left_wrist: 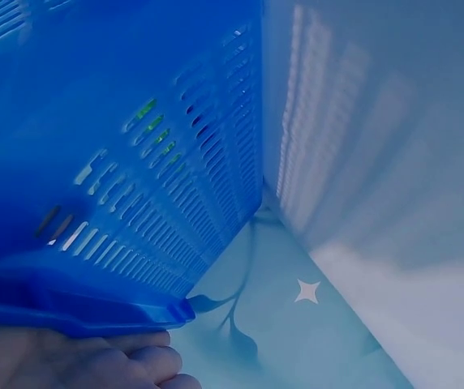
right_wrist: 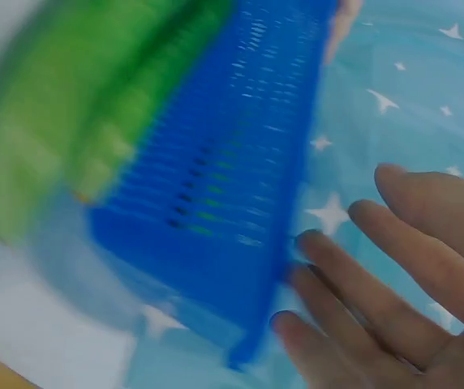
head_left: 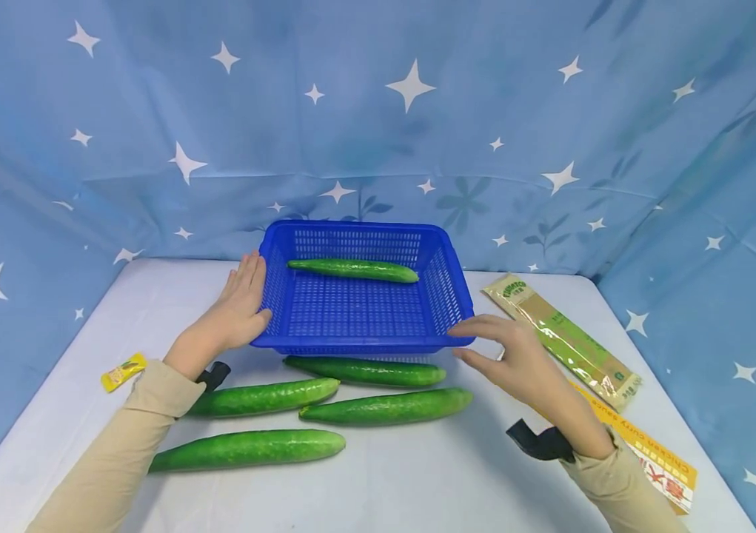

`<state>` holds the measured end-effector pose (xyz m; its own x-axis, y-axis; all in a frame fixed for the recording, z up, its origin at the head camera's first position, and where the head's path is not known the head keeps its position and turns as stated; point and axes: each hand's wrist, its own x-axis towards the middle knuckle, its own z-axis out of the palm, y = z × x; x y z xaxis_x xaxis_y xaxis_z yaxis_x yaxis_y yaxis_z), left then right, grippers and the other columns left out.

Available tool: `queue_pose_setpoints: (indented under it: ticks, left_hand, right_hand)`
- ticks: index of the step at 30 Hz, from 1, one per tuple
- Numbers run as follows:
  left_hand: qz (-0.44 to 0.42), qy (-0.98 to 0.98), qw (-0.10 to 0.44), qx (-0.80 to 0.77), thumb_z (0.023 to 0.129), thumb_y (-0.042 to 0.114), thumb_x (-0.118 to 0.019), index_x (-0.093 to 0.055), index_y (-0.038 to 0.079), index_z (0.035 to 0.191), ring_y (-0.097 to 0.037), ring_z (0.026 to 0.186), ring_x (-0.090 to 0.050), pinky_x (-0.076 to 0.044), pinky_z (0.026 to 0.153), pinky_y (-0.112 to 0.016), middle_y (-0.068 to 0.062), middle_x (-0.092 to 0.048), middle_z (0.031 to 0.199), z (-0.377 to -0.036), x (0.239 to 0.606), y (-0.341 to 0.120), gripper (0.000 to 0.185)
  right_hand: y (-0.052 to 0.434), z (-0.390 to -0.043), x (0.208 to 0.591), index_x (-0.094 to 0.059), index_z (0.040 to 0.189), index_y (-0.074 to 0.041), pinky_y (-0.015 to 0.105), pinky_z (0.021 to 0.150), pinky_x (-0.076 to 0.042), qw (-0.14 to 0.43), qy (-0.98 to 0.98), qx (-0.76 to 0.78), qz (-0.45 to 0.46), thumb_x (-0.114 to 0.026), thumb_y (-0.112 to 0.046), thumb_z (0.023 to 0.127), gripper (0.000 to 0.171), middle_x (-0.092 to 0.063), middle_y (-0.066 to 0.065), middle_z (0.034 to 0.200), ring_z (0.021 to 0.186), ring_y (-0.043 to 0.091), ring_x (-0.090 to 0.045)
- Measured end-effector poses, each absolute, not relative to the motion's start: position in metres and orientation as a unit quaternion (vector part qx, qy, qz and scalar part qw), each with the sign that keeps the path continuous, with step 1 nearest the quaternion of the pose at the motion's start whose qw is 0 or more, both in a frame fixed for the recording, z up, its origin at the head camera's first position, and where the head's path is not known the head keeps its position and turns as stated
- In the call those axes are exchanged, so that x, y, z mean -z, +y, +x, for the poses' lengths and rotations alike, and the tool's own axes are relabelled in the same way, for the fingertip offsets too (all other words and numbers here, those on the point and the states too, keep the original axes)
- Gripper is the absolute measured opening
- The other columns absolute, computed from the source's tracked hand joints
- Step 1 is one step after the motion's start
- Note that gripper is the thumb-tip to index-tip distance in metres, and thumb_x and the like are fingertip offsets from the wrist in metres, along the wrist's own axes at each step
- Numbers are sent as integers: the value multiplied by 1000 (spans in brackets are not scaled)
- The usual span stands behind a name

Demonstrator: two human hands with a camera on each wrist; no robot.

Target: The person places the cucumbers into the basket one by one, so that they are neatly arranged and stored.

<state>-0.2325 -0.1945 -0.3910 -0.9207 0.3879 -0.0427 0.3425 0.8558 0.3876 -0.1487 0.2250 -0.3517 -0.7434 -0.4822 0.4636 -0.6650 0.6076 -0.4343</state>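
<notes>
A blue plastic basket (head_left: 351, 342) stands at the back middle of the table, with one cucumber (head_left: 353, 270) lying along its far side. My left hand (head_left: 238, 307) rests against the basket's left side, fingers straight; the left wrist view shows its fingers (left_wrist: 155, 361) under the rim. At the front right corner is my right hand (head_left: 517, 355), its fingers spread and holding nothing; whether they touch the rim I cannot tell. In front of the basket lie a cucumber (head_left: 364, 371), a longer one (head_left: 387, 409), and two more cucumbers (head_left: 251, 449) at left, partly behind my left arm.
On the right lie a long green and tan packet (head_left: 564, 340) and an orange packet (head_left: 671, 466) marked chicken curry sauce, partly behind my right forearm. A small yellow sachet (head_left: 123, 371) is at the left. A blue starry cloth (head_left: 364, 111) hangs behind the table.
</notes>
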Motion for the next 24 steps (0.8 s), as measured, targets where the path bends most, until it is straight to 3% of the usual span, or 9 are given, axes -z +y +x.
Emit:
queue_pose_setpoints:
  ticks: [10, 19, 24]
  left_hand:
    - [190, 962, 58, -187, 100, 15, -40, 15, -8, 152, -39, 146, 22, 9, 118, -55, -23, 25, 159, -231, 392, -195, 79]
    - [186, 962, 57, -193, 100, 14, -40, 15, -8, 152, -35, 145, 26, 10, 118, -55, -22, 27, 158, -231, 393, -195, 79]
    - [186, 962, 59, -191, 100, 14, -40, 16, -8, 152, -35, 145, 26, 10, 118, -55, -22, 27, 158, -230, 392, -194, 79]
  right_hand:
    - [230, -127, 399, -77, 103, -16, 29, 93, -51, 166, -885, -335, 278, -82, -2, 78, 29, -71, -5, 108, 106, 18, -64]
    - [234, -125, 423, -76, 105, -11, 41, 86, -57, 25, -896, -363, 255, -82, -13, 82, 24, -73, -6, 103, 98, 15, -67]
    - [237, -128, 432, -76, 105, -10, 42, 87, -56, -5, -893, -366, 262, -86, -4, 72, 36, -73, -2, 104, 97, 16, -67]
